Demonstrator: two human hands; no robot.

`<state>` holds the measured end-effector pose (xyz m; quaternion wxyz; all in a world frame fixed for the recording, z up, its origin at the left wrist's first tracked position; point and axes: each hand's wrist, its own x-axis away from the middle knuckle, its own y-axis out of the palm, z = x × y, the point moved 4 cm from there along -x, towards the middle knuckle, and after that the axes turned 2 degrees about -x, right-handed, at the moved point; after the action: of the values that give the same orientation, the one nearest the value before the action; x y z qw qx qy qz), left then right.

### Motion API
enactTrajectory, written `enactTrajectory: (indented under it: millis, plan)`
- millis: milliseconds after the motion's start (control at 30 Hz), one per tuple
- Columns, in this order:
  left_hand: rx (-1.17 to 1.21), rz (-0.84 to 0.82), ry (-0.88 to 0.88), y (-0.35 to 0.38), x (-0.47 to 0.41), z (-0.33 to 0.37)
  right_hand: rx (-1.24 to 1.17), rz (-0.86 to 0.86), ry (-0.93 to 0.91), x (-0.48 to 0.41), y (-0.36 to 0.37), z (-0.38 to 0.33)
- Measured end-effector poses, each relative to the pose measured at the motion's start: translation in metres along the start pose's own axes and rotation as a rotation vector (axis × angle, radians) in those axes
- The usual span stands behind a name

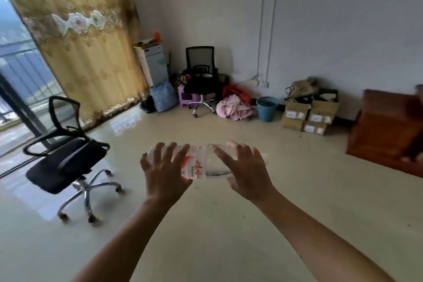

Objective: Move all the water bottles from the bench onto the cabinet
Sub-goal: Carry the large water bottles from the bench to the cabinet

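A clear water bottle (201, 163) with a red and white label lies sideways in the air in front of me, over the floor. My left hand (166, 169) grips its left end, fingers curled over the top. My right hand (246, 170) holds its right end, fingers spread over it and thumb underneath. The bottle's ends are hidden by my hands. A reddish wooden bench (386, 130) stands at the right edge, partly cut off. I see no cabinet.
A black office chair (66, 160) stands on the shiny floor at the left. Against the far wall are another chair (202, 75), a pink cloth heap (233, 107), a blue bin (266, 109) and several cardboard boxes (309, 117). A yellow curtain (80, 41) hangs at the left.
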<state>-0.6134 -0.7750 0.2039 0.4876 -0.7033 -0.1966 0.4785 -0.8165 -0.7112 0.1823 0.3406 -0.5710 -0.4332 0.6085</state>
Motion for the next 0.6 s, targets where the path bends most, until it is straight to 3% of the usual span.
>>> enactTrajectory:
  millis: [300, 600]
  plan:
    - [0.370, -0.054, 0.412, 0.121, -0.225, 0.235, 0.244, -0.013, 0.479, 0.021, -0.028, 0.262]
    - [0.483, -0.037, 0.761, 0.168, -0.331, 0.508, 0.321, 0.036, 0.876, 0.125, -0.064, 0.470]
